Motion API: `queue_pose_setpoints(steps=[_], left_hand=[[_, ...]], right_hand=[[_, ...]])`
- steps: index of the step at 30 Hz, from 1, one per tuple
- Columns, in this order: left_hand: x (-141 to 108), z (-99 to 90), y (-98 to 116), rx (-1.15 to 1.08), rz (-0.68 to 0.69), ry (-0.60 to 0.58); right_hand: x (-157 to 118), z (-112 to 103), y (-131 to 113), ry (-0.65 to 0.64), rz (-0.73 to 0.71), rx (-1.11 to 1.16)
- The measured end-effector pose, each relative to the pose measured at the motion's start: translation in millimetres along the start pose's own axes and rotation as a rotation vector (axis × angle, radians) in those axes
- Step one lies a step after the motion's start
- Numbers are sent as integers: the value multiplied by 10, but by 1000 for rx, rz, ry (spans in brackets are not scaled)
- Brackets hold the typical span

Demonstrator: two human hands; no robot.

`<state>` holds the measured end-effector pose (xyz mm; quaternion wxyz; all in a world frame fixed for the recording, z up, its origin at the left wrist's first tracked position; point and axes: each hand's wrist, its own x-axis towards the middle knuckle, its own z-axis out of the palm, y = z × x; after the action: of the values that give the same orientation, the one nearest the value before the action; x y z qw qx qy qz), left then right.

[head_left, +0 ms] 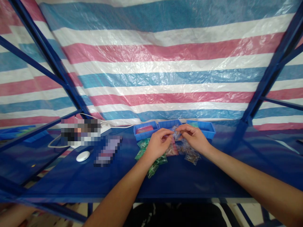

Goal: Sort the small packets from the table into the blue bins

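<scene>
My left hand and my right hand meet over the blue table, in front of the bins. Between their fingertips is a small clear plastic bag, pinched from both sides; what it contains is too small to tell. Below my left hand lie several green-tinted bags of small parts. A pinkish bag rests between the hands. Under my right hand are clear bags with dark small pieces inside. Three blue bins stand behind: a left bin with something pink in it, a middle bin, and a right bin.
To the left on the table are a white rounded case, a blurred-out flat object and a white power strip with cables. Blue frame posts rise at both sides before a striped tarp. Another person's arm shows at lower left.
</scene>
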<state>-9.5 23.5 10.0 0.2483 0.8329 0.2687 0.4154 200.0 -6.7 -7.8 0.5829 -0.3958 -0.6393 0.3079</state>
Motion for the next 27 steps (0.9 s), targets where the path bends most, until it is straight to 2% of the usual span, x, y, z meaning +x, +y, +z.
queue_pose_setpoints(steps=[4, 9, 19, 25, 27], left_hand=[[2, 12, 13, -13, -15, 14], [13, 10, 27, -11, -39, 44], [51, -29, -74, -65, -47, 101], [66, -33, -112, -63, -81, 155], [67, -32, -118, -112, -124, 151]], right_hand=[[-16, 15, -45, -73, -7, 75], [-31, 10, -72, -91, 8, 59], [-73, 69, -151, -158, -232, -218], [-58, 46, -119, -48, -194, -282], [-40, 26, -110, -65, -173, -271]])
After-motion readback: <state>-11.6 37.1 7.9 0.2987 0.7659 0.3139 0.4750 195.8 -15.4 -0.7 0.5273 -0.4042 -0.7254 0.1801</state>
